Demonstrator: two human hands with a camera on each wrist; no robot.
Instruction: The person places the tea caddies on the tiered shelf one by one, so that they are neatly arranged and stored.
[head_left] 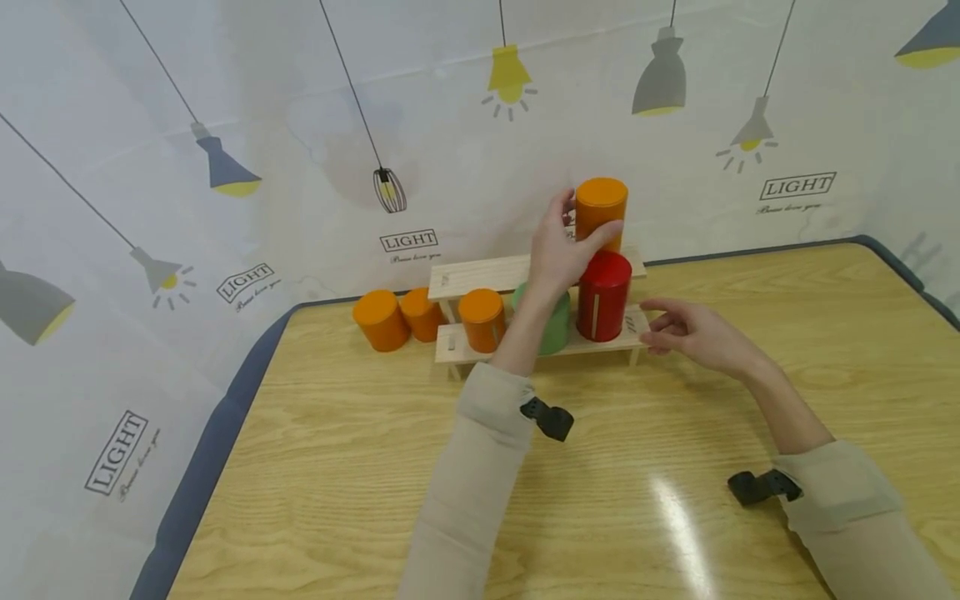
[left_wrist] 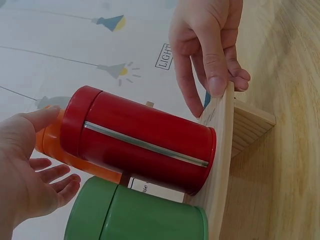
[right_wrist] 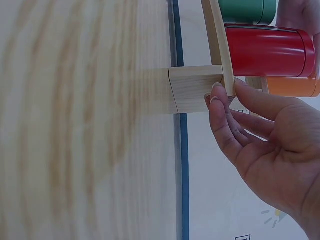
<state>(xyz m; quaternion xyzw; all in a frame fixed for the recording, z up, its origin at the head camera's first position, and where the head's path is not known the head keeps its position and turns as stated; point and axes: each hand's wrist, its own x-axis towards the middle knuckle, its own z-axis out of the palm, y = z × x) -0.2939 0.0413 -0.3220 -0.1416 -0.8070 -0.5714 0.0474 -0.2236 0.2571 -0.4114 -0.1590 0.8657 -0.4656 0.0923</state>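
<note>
The left hand (head_left: 557,252) spreads loosely about the orange canister (head_left: 602,202), upright at the wooden shelf's (head_left: 480,277) upper right end; the right hand (head_left: 701,335) pinches the lower tier's (head_left: 452,345) right edge. A firm pinch should limit rocking.

Six cans (head_left: 602,308), two hands (head_left: 558,257)
There are four orange cans (head_left: 382,322), one red can (head_left: 611,304), one green can (head_left: 557,329), two wooden shelf boards (head_left: 480,277), two black wrist devices (head_left: 553,421), one table (head_left: 337,433) and, in the head view, eight printed lamps (head_left: 509,75).

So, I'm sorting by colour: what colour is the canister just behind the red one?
That canister is orange, clearest in the head view.
</note>
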